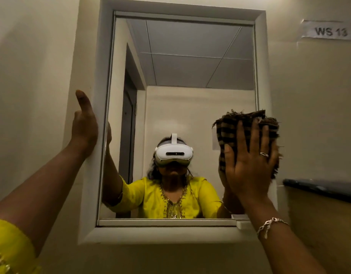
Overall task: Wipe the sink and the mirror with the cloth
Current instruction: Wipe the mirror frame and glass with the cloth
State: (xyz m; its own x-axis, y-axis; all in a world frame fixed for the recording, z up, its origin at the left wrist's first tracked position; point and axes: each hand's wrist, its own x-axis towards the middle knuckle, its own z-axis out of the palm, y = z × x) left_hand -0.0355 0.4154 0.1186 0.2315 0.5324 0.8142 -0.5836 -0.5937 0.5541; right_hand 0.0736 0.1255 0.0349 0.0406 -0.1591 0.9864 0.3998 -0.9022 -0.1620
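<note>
Evidently the mirror half of the job is under way: the right hand (pixel 249 161) is spread flat, fingers straight and apart, and its palm presses a folded, frayed brown-and-black checked cloth (pixel 247 125) against the lower right part of the rectangular wall mirror (pixel 190 95). The cloth sits where the glass meets the pale grey frame (pixel 87 194), and its ragged top edge overlaps the frame's right side. Nothing is gripped; the cloth is held only by the pressure of the open palm. The left hand (pixel 84 123) has its fingers straight and pointing up, and it rests against the outer left side of the frame, seemingly as a brace, holding nothing. How much of the glass has been covered I cannot tell, since the surface shows no clear streaks or wet bands; the reflection of the person in a yellow top and white headset reads cleanly across the middle. By the cloth's position, the upper glass and the left side probably remain to be wiped. The sink is out of view, so whether it is done cannot be judged. A paper label reading WS 13 (pixel 330 31) is stuck high on the wall to the right, and a dark ledge (pixel 319 189) juts out lower down on that side.
</note>
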